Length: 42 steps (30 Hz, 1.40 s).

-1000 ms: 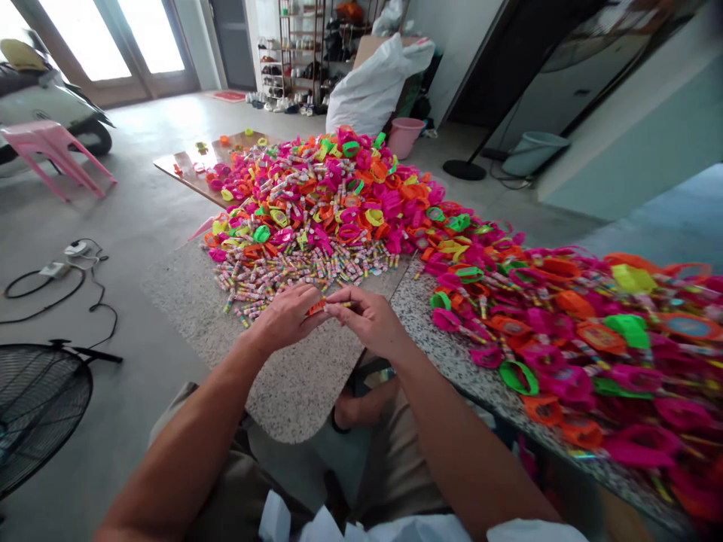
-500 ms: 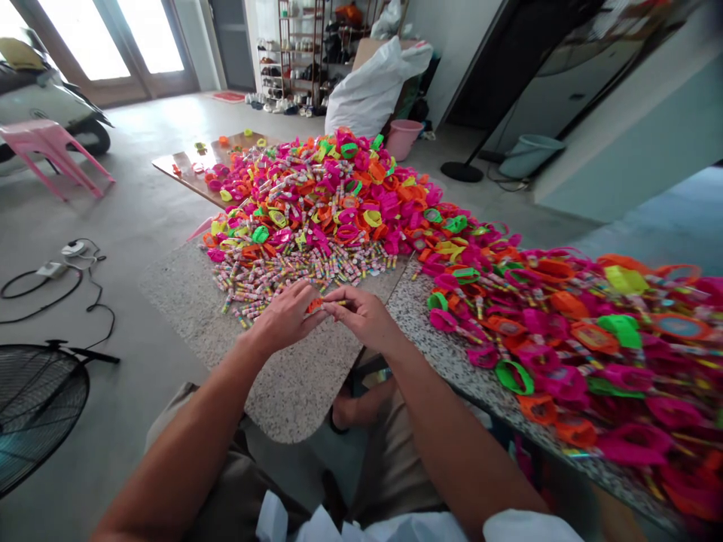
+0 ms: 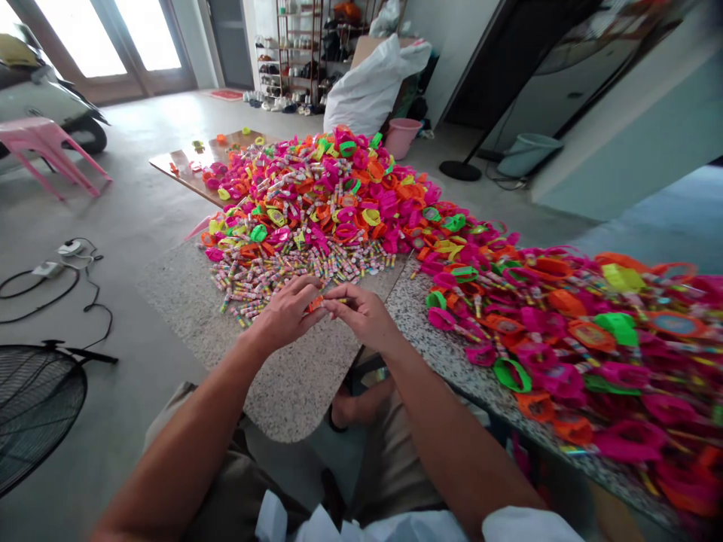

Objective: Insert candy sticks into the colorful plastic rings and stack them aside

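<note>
Over the speckled stone table (image 3: 294, 384), my two hands meet in front of the heap. My left hand (image 3: 287, 310) is closed round an orange toy watch (image 3: 315, 303), mostly covered by the fingers. Pinched in my right hand (image 3: 364, 315) is a small, thin candy roll (image 3: 342, 301), its end touching or close to the orange watch; fingers hide the exact contact. Just beyond the hands lie many loose wrapped candy rolls (image 3: 271, 278). Behind them rises a big pile of pink, orange, green and yellow toy watches (image 3: 339, 188).
More toy watches with candy rolls (image 3: 542, 324) cover the second granite table (image 3: 412, 331) on my right. A black fan (image 3: 39, 414) and cables (image 3: 84, 271) are on the floor at left. A pink stool (image 3: 50, 147), white sack (image 3: 367, 90) and pink bucket (image 3: 403, 137) stand farther back.
Both hands stay in nearly the same place and keep their hold. The orange watch shows slightly more between the fingers. The view has shifted a touch.
</note>
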Each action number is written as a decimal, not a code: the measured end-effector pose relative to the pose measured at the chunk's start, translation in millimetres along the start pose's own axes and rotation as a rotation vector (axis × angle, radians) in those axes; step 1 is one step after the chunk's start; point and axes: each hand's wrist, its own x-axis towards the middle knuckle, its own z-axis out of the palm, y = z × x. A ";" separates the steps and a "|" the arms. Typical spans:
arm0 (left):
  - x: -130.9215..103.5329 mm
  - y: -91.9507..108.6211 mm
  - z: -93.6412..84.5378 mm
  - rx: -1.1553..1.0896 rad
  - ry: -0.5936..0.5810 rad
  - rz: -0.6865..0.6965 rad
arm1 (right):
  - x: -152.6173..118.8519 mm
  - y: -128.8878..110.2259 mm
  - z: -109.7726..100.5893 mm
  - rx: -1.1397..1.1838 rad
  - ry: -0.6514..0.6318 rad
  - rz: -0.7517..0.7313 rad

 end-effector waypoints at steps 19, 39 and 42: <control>-5.5 -1.2 2.4 0.009 0.047 -0.029 | 1.8 -1.4 4.5 0.048 0.014 0.021; -3.1 7.9 6.5 0.063 0.084 -0.002 | -2.8 -1.3 3.8 -0.051 0.042 -0.015; -3.4 5.0 10.7 0.066 0.064 -0.048 | -2.6 -3.7 1.9 -0.093 0.030 0.008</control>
